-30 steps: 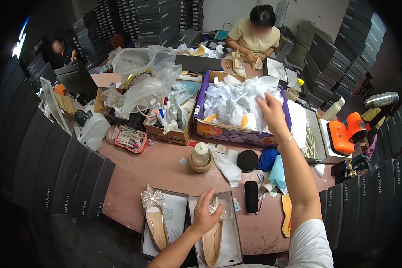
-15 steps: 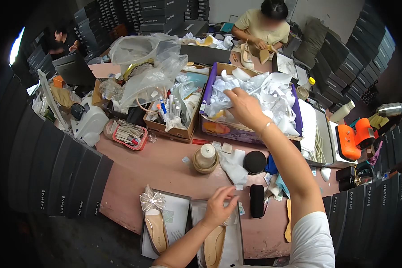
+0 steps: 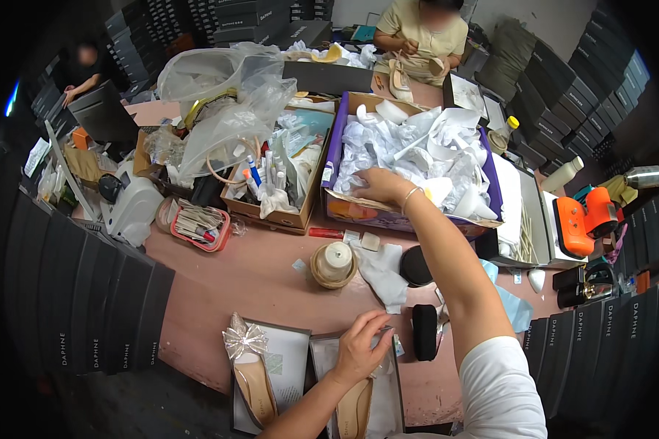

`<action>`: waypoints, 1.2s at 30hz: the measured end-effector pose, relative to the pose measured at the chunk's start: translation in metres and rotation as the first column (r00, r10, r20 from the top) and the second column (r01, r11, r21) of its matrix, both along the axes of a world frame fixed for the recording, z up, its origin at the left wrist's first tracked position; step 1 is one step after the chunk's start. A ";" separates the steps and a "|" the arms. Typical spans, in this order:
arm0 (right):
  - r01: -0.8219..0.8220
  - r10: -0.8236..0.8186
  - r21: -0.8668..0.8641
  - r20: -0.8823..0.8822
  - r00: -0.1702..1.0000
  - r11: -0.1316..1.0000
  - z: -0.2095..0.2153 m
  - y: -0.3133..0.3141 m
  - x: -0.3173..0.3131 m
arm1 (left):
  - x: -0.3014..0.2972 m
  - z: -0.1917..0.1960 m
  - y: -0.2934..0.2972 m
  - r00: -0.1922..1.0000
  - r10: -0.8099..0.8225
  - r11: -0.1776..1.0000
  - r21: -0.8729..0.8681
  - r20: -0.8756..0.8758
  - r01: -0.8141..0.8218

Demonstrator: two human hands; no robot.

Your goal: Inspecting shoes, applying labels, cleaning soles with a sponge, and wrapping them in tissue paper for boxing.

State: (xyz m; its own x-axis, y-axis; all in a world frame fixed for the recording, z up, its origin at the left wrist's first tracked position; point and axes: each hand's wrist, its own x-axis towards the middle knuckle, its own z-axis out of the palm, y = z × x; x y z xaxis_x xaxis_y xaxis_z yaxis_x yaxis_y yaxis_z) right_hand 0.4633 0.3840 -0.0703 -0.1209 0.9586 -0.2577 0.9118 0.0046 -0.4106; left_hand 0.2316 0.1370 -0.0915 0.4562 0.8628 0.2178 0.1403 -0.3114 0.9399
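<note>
Left arm [image 3: 307,407]: slants up and rightward from the lower edge.
Left grip [image 3: 361,349]: low centre, fingers loosely curved, thumb apart.
Right arm [image 3: 458,282]: stretched far forward, angled leftward.
Right grip [image 3: 379,186]: knuckles up, fingertips hidden.

The left shoe [image 3: 250,372] has a glittering bow [image 3: 244,339] and smooth insole [image 3: 257,394]. The paper [image 3: 447,135] looks crumpled, the bag [image 3: 227,135] filmy plastic, the flask [image 3: 646,176] shiny metal, the tabletop [image 3: 220,293] matt and scuffed.

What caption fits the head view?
Right hand in a carton of white paper, left hand over a boxed flat shoe.
</note>
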 end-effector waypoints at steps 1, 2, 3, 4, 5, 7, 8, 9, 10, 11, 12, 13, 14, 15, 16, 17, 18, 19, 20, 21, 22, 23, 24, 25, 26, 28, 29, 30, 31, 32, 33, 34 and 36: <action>-0.001 -0.003 -0.041 -0.096 0.995 0.999 0.003 -0.002 0.004 | -0.001 0.000 0.000 1.000 0.005 1.000 -0.009 0.009 -0.005; 0.150 -0.189 -0.155 -0.282 0.941 0.977 0.014 -0.003 0.002 | -0.002 -0.001 0.000 1.000 0.020 1.000 -0.021 0.016 -0.019; 0.266 -0.376 -0.295 -0.429 0.821 0.918 0.026 -0.001 0.001 | -0.004 -0.002 0.000 0.999 0.036 0.999 -0.027 0.014 -0.036; 0.329 -0.429 -0.298 -0.394 0.813 0.896 0.022 0.001 0.016 | -0.003 -0.002 -0.001 0.999 0.029 0.999 -0.030 0.018 -0.028; 0.387 -0.479 -0.298 -0.359 0.801 0.872 0.015 0.006 0.027 | -0.001 -0.002 0.000 0.999 0.025 0.999 -0.032 0.022 -0.024; 0.218 -0.207 0.038 -0.199 0.958 0.975 -0.014 0.006 0.029 | -0.002 0.000 0.001 1.000 0.016 1.000 -0.012 0.012 -0.016; 0.097 -0.083 0.187 -0.080 0.993 0.978 -0.024 0.004 0.027 | -0.001 0.001 0.000 1.000 0.010 1.000 -0.005 0.005 -0.010; 0.005 -0.016 0.131 0.077 0.997 0.991 -0.031 0.013 0.024 | 0.000 0.001 -0.001 1.000 0.003 1.000 -0.011 0.012 -0.003; 0.005 -0.022 0.133 0.131 0.991 0.991 -0.033 0.019 0.015 | -0.001 0.000 0.000 1.000 0.005 1.000 -0.012 0.014 -0.005; 0.006 -0.031 0.135 0.185 0.982 0.991 -0.033 0.023 0.009 | -0.001 0.001 0.001 1.000 0.004 1.000 -0.013 0.016 -0.004; 0.085 -0.119 0.234 0.138 0.983 0.969 -0.032 0.022 0.009 | -0.001 0.002 0.000 1.000 0.000 1.000 -0.011 0.024 0.001; 0.143 -0.178 0.328 0.080 0.981 0.934 -0.017 0.021 -0.006 | -0.003 0.001 0.001 0.999 0.020 1.000 -0.008 0.030 -0.020; 0.208 -0.239 0.411 0.024 0.971 0.888 -0.003 0.017 -0.014 | -0.004 0.001 0.000 0.998 0.032 0.999 -0.011 0.045 -0.031; 0.287 -0.264 0.483 -0.118 0.957 0.827 0.009 0.016 -0.014 | -0.005 0.000 0.001 0.998 0.045 0.999 -0.013 0.042 -0.044; 0.316 -0.250 0.540 -0.193 0.949 0.780 0.015 0.014 -0.001 | -0.004 0.000 0.001 0.998 0.038 0.999 -0.022 0.044 -0.037; 0.349 -0.232 0.591 -0.267 0.935 0.727 0.023 0.013 0.011 | -0.004 -0.001 0.000 0.999 0.027 0.999 -0.030 0.047 -0.026; 0.463 -0.226 0.530 -0.452 0.863 0.710 0.027 0.009 0.020 | -0.004 -0.001 -0.003 0.999 0.026 0.999 -0.032 0.045 -0.024; 0.560 -0.204 0.457 -0.620 0.758 0.691 0.038 0.007 0.024 | -0.004 -0.001 -0.002 0.999 0.028 0.999 -0.025 0.045 -0.027; 0.641 -0.176 0.367 -0.763 0.622 0.675 0.048 0.003 0.028 | -0.004 0.000 -0.002 0.999 0.029 0.999 -0.018 0.044 -0.028; 0.679 -0.193 0.330 -0.796 0.573 0.656 0.057 -0.005 0.032 | -0.002 -0.001 -0.003 0.998 0.030 0.999 -0.018 0.048 -0.029; 0.714 -0.204 0.290 -0.830 0.519 0.637 0.068 -0.015 0.031 | -0.003 -0.001 -0.003 0.998 0.034 0.999 -0.014 0.046 -0.033; 0.748 -0.214 0.249 -0.860 0.462 0.616 0.075 -0.026 0.031 | -0.003 -0.003 -0.003 0.998 0.035 0.999 -0.011 0.044 -0.034; 0.756 -0.201 0.210 -0.889 0.412 0.621 0.077 -0.042 0.030 | -0.004 -0.008 -0.003 0.999 -0.002 1.000 0.008 0.038 0.001; 0.732 -0.186 0.133 -0.923 0.337 0.668 0.084 -0.064 0.019 | -0.005 -0.013 -0.003 0.990 0.019 0.997 -0.072 0.141 -0.008; 0.711 -0.250 0.157 -0.867 0.432 0.685 0.070 -0.086 0.028 | -0.002 -0.016 -0.005 0.970 0.024 0.988 -0.153 0.243 0.014; 0.680 -0.274 0.152 -0.836 0.475 0.717 0.071 -0.152 -0.021 | -0.002 -0.010 -0.004 0.900 0.061 0.983 -0.185 0.432 0.022; 0.544 -0.249 0.229 -0.704 0.665 0.807 0.054 -0.185 -0.033 | -0.005 -0.011 -0.003 0.898 0.109 0.994 -0.066 0.426 -0.089; 0.435 -0.228 0.208 -0.617 0.753 0.876 0.061 -0.216 -0.053 | -0.007 0.003 -0.005 0.879 0.098 0.994 -0.090 0.467 -0.063; 0.425 -0.290 0.082 -0.615 0.733 0.902 0.046 -0.248 -0.061 | -0.005 0.018 -0.011 0.858 0.071 0.992 -0.128 0.508 -0.007; 0.467 -0.303 0.063 -0.683 0.665 0.882 0.035 -0.277 -0.075 | -0.011 0.016 -0.008 0.990 0.089 0.970 0.217 0.112 -0.112; 0.494 -0.299 0.041 -0.751 0.589 0.869 0.029 -0.300 -0.085 | -0.011 0.037 -0.018 1.000 -0.025 0.995 0.095 0.019 0.023; 0.518 -0.337 -0.058 -0.820 0.463 0.853 0.030 -0.316 -0.089 | -0.015 0.031 -0.026 0.998 -0.042 0.999 0.016 0.040 0.041; 0.512 -0.400 -0.257 -0.897 0.190 0.820 0.036 -0.349 -0.091 | -0.024 0.025 -0.041 0.987 -0.052 0.978 -0.194 0.155 0.082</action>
